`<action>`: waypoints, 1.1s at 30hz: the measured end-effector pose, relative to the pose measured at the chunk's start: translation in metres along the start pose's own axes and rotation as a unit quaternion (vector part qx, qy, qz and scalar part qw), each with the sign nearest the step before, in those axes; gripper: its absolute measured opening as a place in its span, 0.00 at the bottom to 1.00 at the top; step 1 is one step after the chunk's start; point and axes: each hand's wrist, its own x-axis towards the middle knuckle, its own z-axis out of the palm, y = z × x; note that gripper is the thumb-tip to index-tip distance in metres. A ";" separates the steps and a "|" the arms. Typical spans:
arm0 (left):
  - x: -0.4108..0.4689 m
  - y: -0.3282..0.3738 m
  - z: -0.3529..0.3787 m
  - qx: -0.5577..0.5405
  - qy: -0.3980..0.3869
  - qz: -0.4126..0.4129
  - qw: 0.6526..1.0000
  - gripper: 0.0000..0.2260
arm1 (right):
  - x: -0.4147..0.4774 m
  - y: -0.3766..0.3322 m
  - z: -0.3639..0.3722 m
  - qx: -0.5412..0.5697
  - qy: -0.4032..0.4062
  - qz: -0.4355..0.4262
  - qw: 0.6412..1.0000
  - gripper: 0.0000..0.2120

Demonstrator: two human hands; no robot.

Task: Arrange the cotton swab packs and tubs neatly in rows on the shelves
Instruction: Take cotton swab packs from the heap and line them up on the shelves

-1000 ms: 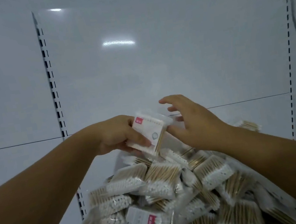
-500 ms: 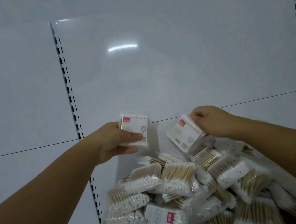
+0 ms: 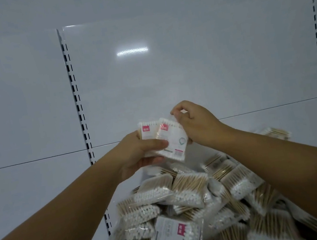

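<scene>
Cotton swab packs, flat square clear-plastic sleeves with white paper labels and small red logo squares, are the things being handled. Two of them are held up in front of the white slotted back panel (image 3: 187,74) of the shelving. The rear pack (image 3: 147,130) sits in the left hand (image 3: 138,153), whose grip is clamped on it with the thumb pressing across the lower edge of both packs. The front pack (image 3: 174,140) overlaps the rear one and is pinched at its top corner by the right hand (image 3: 197,126), fingers closed on the film.

Below lies a loose heap of similar packs (image 3: 187,208), wooden sticks and white tips showing through the wrap. No shelf surface or tubs can be seen.

These packs look light, with a little stiffness from the bundled sticks, while the film is likely slippery. Holding by the flat faces or long edges should steady them better than a corner pinch, which may let one swing or slide out.
</scene>
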 end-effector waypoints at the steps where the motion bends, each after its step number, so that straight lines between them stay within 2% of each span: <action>1: -0.001 -0.001 -0.007 -0.007 0.028 0.006 1.000 0.10 | 0.001 -0.001 0.000 0.070 -0.026 0.056 0.996 0.09; 2: -0.002 -0.002 -0.015 -0.014 0.056 0.008 0.998 0.11 | 0.000 0.001 -0.001 0.096 -0.063 0.108 0.988 0.11; 3: -0.003 -0.003 -0.023 -0.020 0.081 0.005 0.997 0.11 | 0.000 0.005 -0.002 0.046 -0.118 0.147 0.981 0.13; 5: -0.009 -0.006 -0.036 -0.020 0.116 -0.009 0.993 0.11 | -0.003 0.017 0.002 -0.161 -0.253 0.170 0.939 0.18; 7: -0.015 -0.009 -0.041 -0.008 0.130 -0.025 0.991 0.10 | -0.008 0.029 0.008 -0.276 -0.332 0.166 0.887 0.23; 8: -0.019 -0.011 -0.042 -0.005 0.131 -0.030 0.991 0.10 | -0.009 0.035 0.009 -0.283 -0.337 0.163 0.883 0.24; 10: -0.026 -0.012 -0.043 -0.004 0.132 -0.032 0.991 0.10 | -0.009 0.042 0.009 -0.249 -0.313 0.171 0.900 0.22; 12: -0.030 -0.013 -0.043 -0.003 0.136 -0.032 0.990 0.11 | -0.006 0.046 0.006 -0.225 -0.286 0.179 0.914 0.15; 13: -0.033 -0.013 -0.043 -0.002 0.143 -0.033 0.989 0.11 | -0.006 0.047 0.003 -0.254 -0.267 0.162 0.916 0.13; 15: -0.038 -0.013 -0.043 -0.005 0.157 -0.033 0.987 0.11 | -0.004 0.049 -0.005 -0.288 -0.190 0.119 0.931 0.16; 16: -0.041 -0.014 -0.043 -0.008 0.165 -0.033 0.986 0.10 | -0.001 0.052 -0.009 -0.264 -0.146 0.109 0.947 0.17; 18: -0.047 -0.014 -0.042 -0.012 0.181 -0.032 0.983 0.10 | 0.003 0.053 -0.018 -0.101 -0.067 0.130 0.984 0.15; 20: -0.055 -0.015 -0.041 -0.012 0.191 -0.032 0.981 0.12 | 0.002 0.041 -0.024 0.108 -0.027 0.173 0.979 0.13; 22: -0.063 -0.014 -0.039 -0.004 0.190 -0.037 0.981 0.11 | -0.006 0.021 -0.023 0.214 -0.033 0.179 0.960 0.13; 25: -0.083 -0.010 -0.037 0.003 0.186 -0.039 0.982 0.11 | -0.025 -0.010 -0.009 0.222 -0.074 0.145 0.961 0.17; 27: -0.104 -0.014 -0.040 -0.001 0.189 -0.030 0.982 0.11 | -0.038 -0.032 0.005 0.219 -0.139 0.111 0.959 0.19; 31: -0.168 -0.031 -0.066 -0.018 0.232 -0.002 0.973 0.10 | -0.063 -0.085 0.047 0.195 -0.287 0.028 0.937 0.12; 33: -0.210 -0.039 -0.094 -0.023 0.286 0.018 0.958 0.12 | -0.076 -0.113 0.085 0.169 -0.324 -0.007 0.931 0.09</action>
